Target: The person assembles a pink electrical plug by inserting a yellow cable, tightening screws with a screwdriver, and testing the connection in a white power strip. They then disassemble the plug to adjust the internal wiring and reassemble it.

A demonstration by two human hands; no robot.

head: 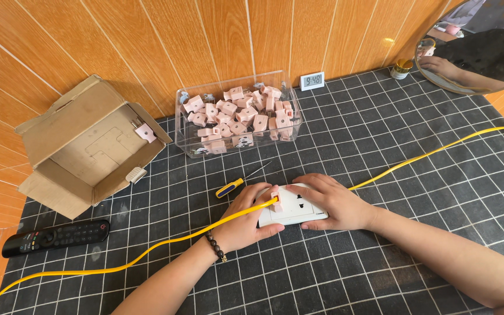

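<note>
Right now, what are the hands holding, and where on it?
Both hands hold the white socket plate: left hand at its left end by the pink plug, right hand over its right end.

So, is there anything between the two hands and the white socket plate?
Nothing visible. The left hand and right hand both rest directly on the white socket plate. A pink block and the yellow cable meet on the plate between the fingers.
</note>
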